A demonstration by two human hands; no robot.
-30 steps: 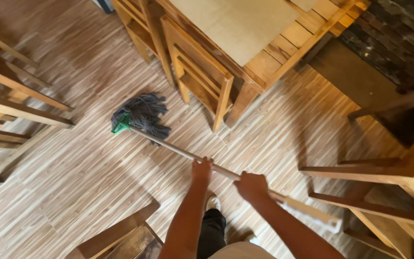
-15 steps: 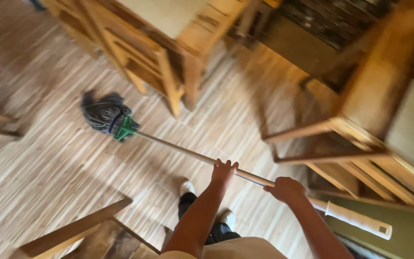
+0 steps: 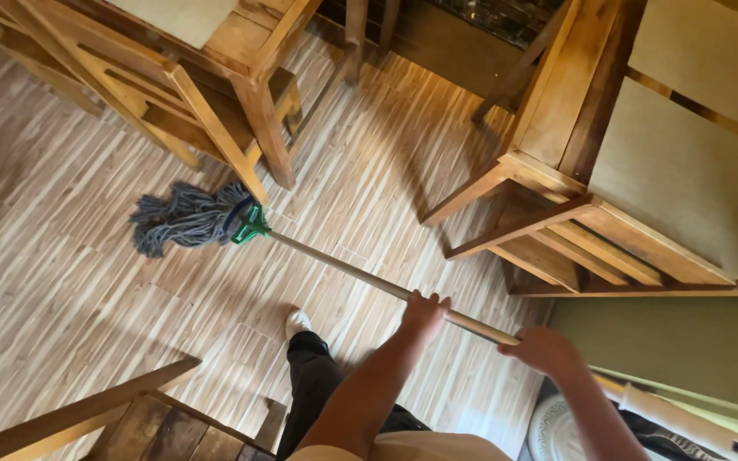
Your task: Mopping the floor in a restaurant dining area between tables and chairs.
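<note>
Far to the left of our hands, the grey mop head (image 3: 185,217) lies flat on the wooden floor (image 3: 61,290), close beside the leg of a wooden table (image 3: 254,51). Its green clamp (image 3: 249,226) joins it to one long wooden handle (image 3: 343,266), which runs back to us.

Our left hand (image 3: 424,312) is closed around this handle, further down the shaft. Our right hand (image 3: 544,350) is also closed around it, behind the left one and nearer the upper end. We judge that we are in the middle of mopping, with the strings near the table. The next stroke probably needs care, so the head does not catch on that leg.

We count one mop, two hands and one white shoe (image 3: 298,322) below the left arm. To the right of the hands stands a wooden chair (image 3: 557,230).
</note>
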